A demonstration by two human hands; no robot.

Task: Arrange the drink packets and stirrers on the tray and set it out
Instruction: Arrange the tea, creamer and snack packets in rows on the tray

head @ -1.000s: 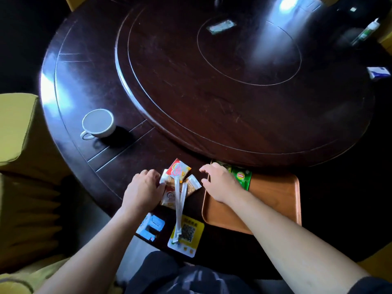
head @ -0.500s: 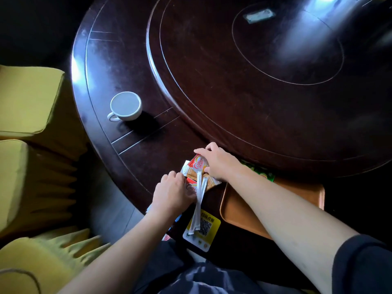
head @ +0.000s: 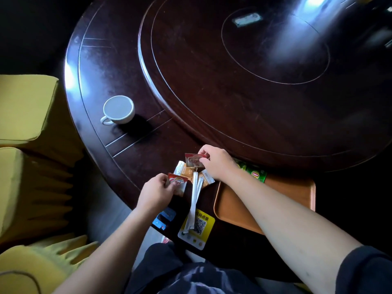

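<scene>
A small pile of orange and white drink packets (head: 186, 171) lies at the near edge of the dark round table. My left hand (head: 156, 193) pinches a red and white packet (head: 177, 181) at the pile's left. My right hand (head: 216, 163) grips another red packet (head: 193, 160) at the pile's far side. Two white paper-wrapped stirrers (head: 194, 200) lie lengthwise beside the pile. The orange-brown tray (head: 292, 194) sits to the right under my right forearm, with green tea packets (head: 255, 174) at its far edge.
A white cup (head: 118, 109) stands on the table to the left. A raised turntable (head: 254, 71) fills the table's middle. A yellow QR-code sticker (head: 197, 228) and a blue sticker (head: 164, 217) sit on the near rim. Yellow chairs (head: 27, 145) stand at left.
My right hand left the tray, crossed to the pile and took a red packet. My left hand picked up another red packet. The camera shifted left.
</scene>
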